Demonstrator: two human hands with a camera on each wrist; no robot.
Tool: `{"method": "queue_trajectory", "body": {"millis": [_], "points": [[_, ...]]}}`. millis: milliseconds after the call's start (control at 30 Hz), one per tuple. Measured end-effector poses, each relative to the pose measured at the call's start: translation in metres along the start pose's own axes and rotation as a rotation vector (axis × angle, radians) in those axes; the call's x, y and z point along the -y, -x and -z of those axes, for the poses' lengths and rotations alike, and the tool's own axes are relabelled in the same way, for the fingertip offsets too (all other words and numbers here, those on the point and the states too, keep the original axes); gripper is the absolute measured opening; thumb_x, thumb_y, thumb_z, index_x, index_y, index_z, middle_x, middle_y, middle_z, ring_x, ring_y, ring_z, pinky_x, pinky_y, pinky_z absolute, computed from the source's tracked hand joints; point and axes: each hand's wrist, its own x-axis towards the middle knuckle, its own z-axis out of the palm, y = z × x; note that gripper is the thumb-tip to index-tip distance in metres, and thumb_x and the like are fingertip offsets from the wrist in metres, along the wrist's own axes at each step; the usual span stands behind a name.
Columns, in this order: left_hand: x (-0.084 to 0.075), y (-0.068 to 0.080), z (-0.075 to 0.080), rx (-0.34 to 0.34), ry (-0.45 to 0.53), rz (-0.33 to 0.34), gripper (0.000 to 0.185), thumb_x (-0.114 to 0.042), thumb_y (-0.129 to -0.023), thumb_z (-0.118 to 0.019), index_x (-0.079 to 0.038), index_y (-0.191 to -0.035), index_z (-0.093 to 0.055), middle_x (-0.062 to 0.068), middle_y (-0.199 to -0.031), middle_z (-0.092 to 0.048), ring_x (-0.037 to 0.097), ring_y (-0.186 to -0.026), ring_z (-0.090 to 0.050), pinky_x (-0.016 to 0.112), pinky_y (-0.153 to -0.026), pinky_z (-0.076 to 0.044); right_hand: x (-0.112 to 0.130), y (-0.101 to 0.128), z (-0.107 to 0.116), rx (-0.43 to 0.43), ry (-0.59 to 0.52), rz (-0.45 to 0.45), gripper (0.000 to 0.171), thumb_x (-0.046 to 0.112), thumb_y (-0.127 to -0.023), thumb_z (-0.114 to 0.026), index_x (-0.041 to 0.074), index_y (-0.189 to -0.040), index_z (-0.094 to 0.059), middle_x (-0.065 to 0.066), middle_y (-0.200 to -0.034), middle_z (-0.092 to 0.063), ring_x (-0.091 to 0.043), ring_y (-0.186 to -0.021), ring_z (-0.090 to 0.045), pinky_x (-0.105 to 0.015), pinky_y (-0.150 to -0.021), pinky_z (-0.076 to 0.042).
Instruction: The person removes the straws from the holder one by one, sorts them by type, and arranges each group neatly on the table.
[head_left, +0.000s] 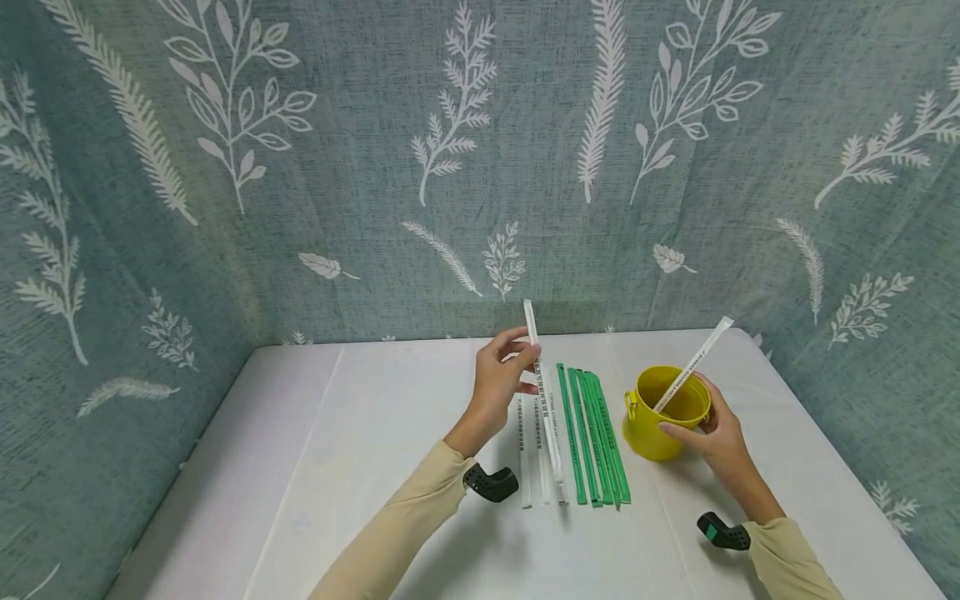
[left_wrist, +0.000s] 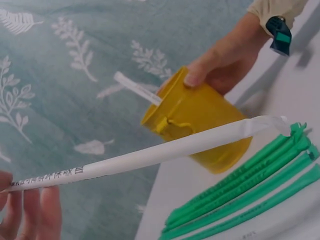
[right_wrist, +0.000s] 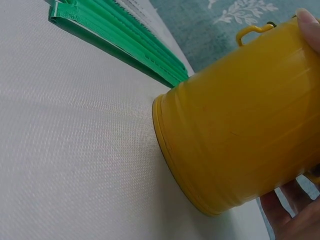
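Between thumb and fingers, my left hand (head_left: 497, 373) pinches a straw in a white printed paper wrapper (left_wrist: 165, 150), held near its upper end and slanting over the others. My right hand (head_left: 718, 433) grips the rim and side of a small yellow bucket (head_left: 651, 440), thumb at the near rim. Inside the bucket leans another white-wrapped straw (head_left: 697, 360), its upper end sticking out. Below and beside the left hand, several more white-wrapped straws (head_left: 525, 467) lie on the table. Right of them lies a row of green-wrapped straws (head_left: 600, 442), several of them close together.
A white cloth covers the table (head_left: 360, 433), whose back edge meets a green-grey curtain (head_left: 360, 183) with a white leaf print. The curtain also runs along both sides. Each wrist wears a black strap device (head_left: 491, 483).
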Motion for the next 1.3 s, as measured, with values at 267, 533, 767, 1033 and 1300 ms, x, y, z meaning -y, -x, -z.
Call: {"method": "queue_trajectory", "body": {"millis": [267, 533, 767, 1033, 1300], "points": [[-0.012, 0.012, 0.007, 0.000, -0.042, 0.046, 0.037, -0.008, -0.093, -0.060, 0.000, -0.128, -0.053, 0.009, -0.097, -0.058, 0.019, -0.076, -0.058, 0.029, -0.054, -0.056, 0.001, -0.001, -0.001, -0.004, -0.005, -0.020, 0.087, 0.013, -0.084, -0.073, 0.016, -0.151, -0.019, -0.012, -0.141, -0.036, -0.004, -0.116, -0.041, -0.003, -0.091, -0.037], [-0.005, 0.011, 0.019, -0.011, -0.092, 0.115, 0.038, -0.010, -0.092, -0.061, -0.002, -0.129, -0.055, 0.006, -0.097, -0.060, 0.027, -0.082, -0.060, 0.035, -0.060, -0.058, -0.002, 0.002, -0.001, -0.006, -0.010, -0.007, 0.087, 0.011, -0.084, -0.073, 0.015, -0.151, -0.019, -0.010, -0.139, -0.037, -0.006, -0.115, -0.042, -0.004, -0.090, -0.038], [0.028, -0.007, 0.033, -0.041, -0.091, 0.147, 0.036, -0.015, -0.089, -0.066, -0.011, -0.124, -0.060, 0.007, -0.099, -0.063, 0.018, -0.075, -0.060, 0.031, -0.053, -0.057, -0.003, 0.003, 0.000, -0.010, -0.003, -0.008, 0.085, 0.013, -0.084, -0.073, 0.019, -0.151, -0.020, -0.007, -0.138, -0.038, -0.006, -0.115, -0.042, -0.005, -0.092, -0.038], [0.035, -0.008, 0.044, -0.041, -0.113, 0.181, 0.036, -0.014, -0.089, -0.065, -0.010, -0.125, -0.059, 0.012, -0.103, -0.062, 0.017, -0.074, -0.060, 0.029, -0.052, -0.057, 0.002, 0.003, -0.001, 0.001, -0.010, -0.015, 0.087, 0.010, -0.084, -0.072, 0.016, -0.152, -0.018, -0.011, -0.140, -0.036, -0.008, -0.117, -0.042, -0.006, -0.092, -0.038], [0.045, -0.011, 0.055, -0.060, -0.134, 0.208, 0.037, -0.014, -0.089, -0.066, -0.009, -0.124, -0.059, 0.009, -0.100, -0.062, 0.020, -0.077, -0.060, 0.033, -0.055, -0.057, 0.005, 0.002, -0.002, 0.003, -0.001, -0.011, 0.087, 0.010, -0.084, -0.072, 0.014, -0.152, -0.017, -0.013, -0.141, -0.035, -0.004, -0.116, -0.041, -0.004, -0.092, -0.037]]}}
